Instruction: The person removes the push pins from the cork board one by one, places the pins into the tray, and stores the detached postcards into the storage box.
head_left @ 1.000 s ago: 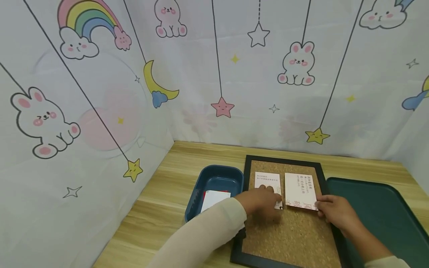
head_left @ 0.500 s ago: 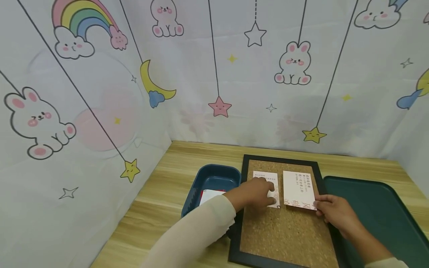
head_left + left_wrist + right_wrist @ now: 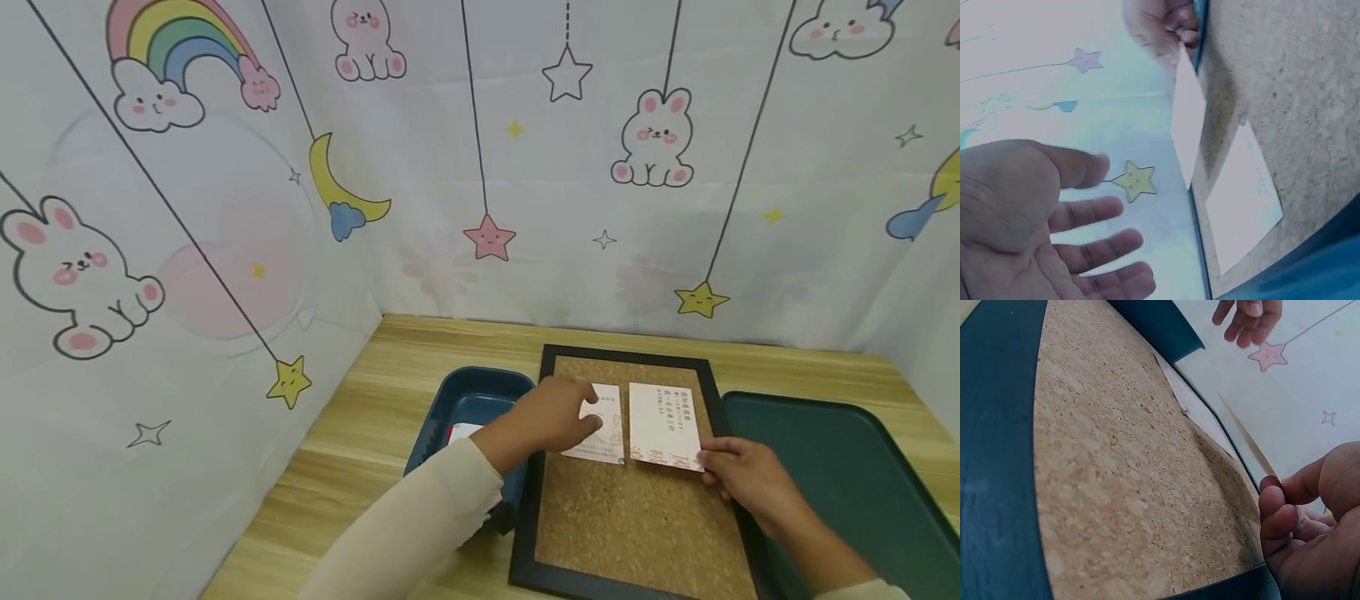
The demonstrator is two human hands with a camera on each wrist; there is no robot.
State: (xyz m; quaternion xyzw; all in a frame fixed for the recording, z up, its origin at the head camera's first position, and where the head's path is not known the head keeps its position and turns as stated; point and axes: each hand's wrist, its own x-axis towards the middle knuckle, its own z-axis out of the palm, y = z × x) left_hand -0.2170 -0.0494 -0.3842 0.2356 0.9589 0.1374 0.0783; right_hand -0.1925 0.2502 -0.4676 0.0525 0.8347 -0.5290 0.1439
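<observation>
Right hand (image 3: 750, 475) pinches lettered card (image 3: 663, 423)

From here, thumb and fingers grip the card's four o'clock corner, raised over the corkboard's (image 3: 637, 529) one o'clock. The left hand (image 3: 557, 415), fingers apart and holding nothing, hovers by the other card (image 3: 606, 437), at eleven. A small pin (image 3: 1242, 119), I think, marks its corner. The blue bin (image 3: 480, 406) sits near ten, the green tray (image 3: 832, 467) at three.

In the head view, soft, even light is spread over the printed backdrop (image 3: 420, 150) and wood-grain tabletop (image 3: 322, 483), and small print on the raised card (image 3: 660, 421) is blurred. In the left wrist view, the backdrop is washed out with a bluish cast, and a shadow is thrown on the corkboard (image 3: 1285, 94). In the right wrist view, the frame (image 3: 1004, 456) is bowed by lens distortion.
</observation>
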